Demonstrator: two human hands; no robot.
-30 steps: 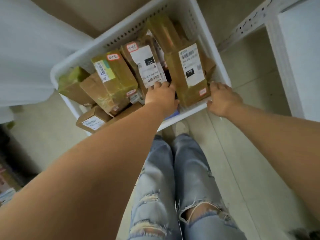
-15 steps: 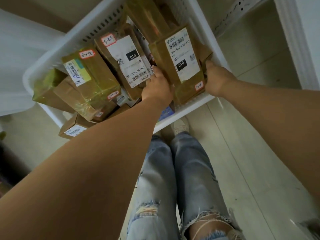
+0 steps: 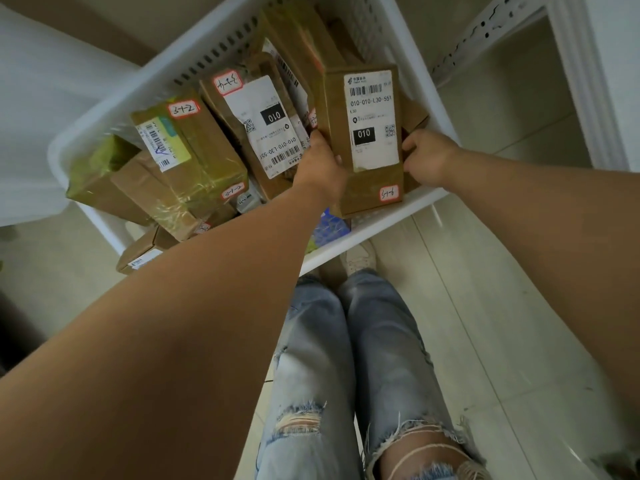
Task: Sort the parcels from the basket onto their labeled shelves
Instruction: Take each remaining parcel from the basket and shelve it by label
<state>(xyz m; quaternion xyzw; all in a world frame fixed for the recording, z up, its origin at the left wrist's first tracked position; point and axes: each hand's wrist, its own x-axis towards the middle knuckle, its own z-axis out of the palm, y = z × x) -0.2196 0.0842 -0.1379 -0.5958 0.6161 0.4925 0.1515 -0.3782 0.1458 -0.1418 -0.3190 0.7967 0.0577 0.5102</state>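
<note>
A white slotted basket (image 3: 221,53) holds several brown cardboard parcels with shipping labels and small red-edged stickers. I hold one upright parcel (image 3: 367,183), with a white "010" label and a handwritten sticker near its bottom, between both hands over the basket's near right corner. My left hand (image 3: 320,168) grips its left edge; my right hand (image 3: 427,157) grips its right edge. To its left another "010" parcel (image 3: 221,98) leans, and a taped parcel (image 3: 207,150) marked "3-1-2" lies further left.
A white metal shelf frame (image 3: 575,81) stands at the right over a pale tiled floor. My legs in torn jeans are below the basket. Something white, a wall or sheet (image 3: 41,98), fills the left side. A small box (image 3: 138,254) shows under my left forearm.
Both hands closed on the sides of the right "010" parcel and raised it from among the others. The view has moved closer to the basket.
</note>
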